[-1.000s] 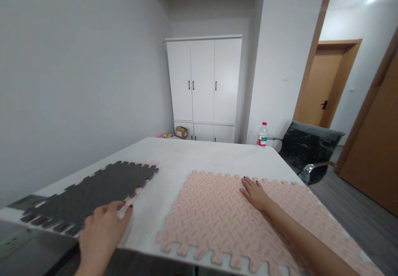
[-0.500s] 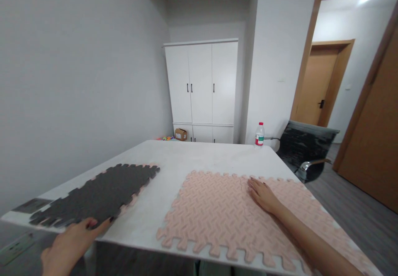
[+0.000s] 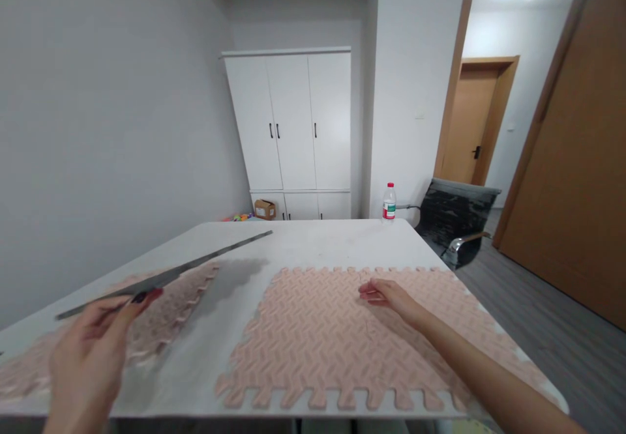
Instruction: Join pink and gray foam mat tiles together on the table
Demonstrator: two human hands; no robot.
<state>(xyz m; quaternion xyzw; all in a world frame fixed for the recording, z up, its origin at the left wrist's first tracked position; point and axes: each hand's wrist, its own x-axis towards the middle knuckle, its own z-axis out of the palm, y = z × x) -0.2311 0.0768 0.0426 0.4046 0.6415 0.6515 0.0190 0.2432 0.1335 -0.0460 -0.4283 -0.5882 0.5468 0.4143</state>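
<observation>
My left hand pinches the near edge of a dark grey foam mat tile, which is raised off the table and seen almost edge-on. Beneath it lies a pink foam mat tile at the left, partly hidden by the hand and blurred. More pink interlocking foam mat, with a raised tread pattern and toothed edges, lies flat on the right half of the table. Just above its surface hovers my right hand, fingers loosely extended with nothing in them.
A white table carries the mats. At its far right corner stands a plastic bottle with a red cap. Behind are a black chair, a cardboard box and a white cabinet. A grey wall borders the left.
My left hand has lifted the dark grey tile off the pink one under it. My right hand has risen from the pink mat. The view has turned slightly right.
</observation>
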